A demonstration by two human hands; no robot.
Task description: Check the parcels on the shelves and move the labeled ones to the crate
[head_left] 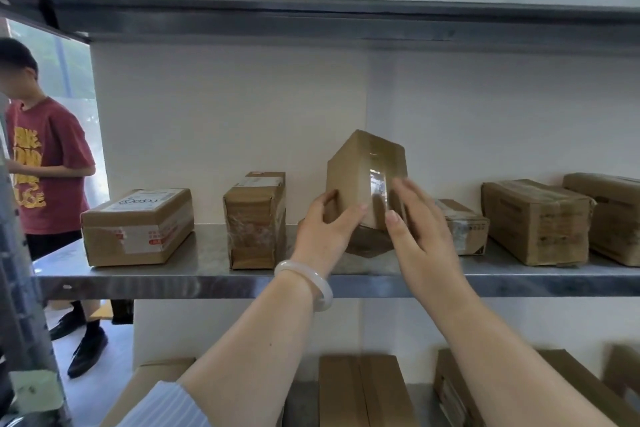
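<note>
A small taped cardboard parcel (360, 177) is tilted up on one corner on the steel shelf (207, 274), its plain taped face toward me. My left hand (323, 232) grips its lower left edge with thumb and fingers. My right hand (420, 218) lies against its right side with fingers nearly straight. To the left stand a flat parcel with a white label on top (138, 225) and an upright parcel wrapped in tape (254, 220). The crate is out of view.
More parcels sit on the right of the shelf (460, 225), (536, 220), (609, 215). Boxes lie on the lower shelf (363, 388). An upper shelf (311, 14) hangs overhead. A person in a red shirt (45, 166) stands at the left beside the shelf post.
</note>
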